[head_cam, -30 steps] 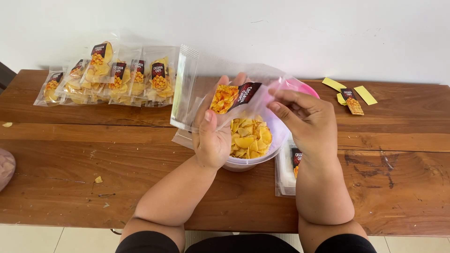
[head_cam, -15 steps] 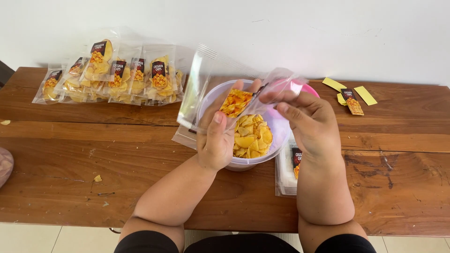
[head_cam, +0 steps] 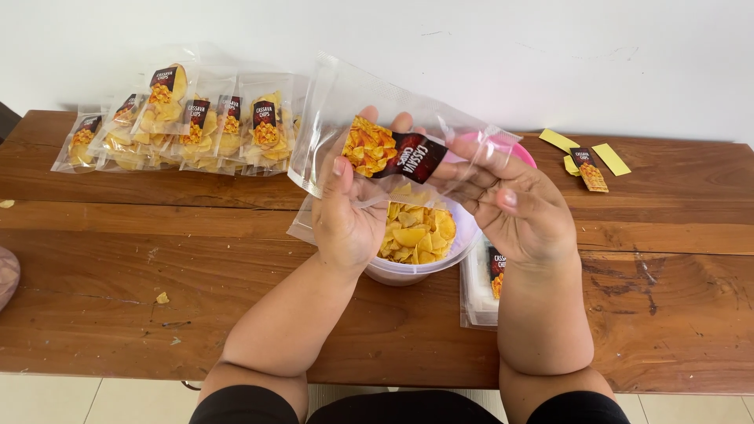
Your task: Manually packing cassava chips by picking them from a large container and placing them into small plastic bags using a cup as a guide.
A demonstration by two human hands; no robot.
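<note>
One head-worn camera looked steeply down and forward from close above the table (head_cam: pixel 118 298), facing the wall (head_cam: pixel 550 55); no second view existed.

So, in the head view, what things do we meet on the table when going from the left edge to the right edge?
Pile of filled chip bags → left hand → bowl of yellow chips → right hand → small labels and yellow paper strips.

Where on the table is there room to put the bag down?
Bare wood lies front left, between the left hand and the table edge, and front right past the right hand. It is crowded around the bowl of chips, the filled bags at back left and the stickers at back right.
</note>
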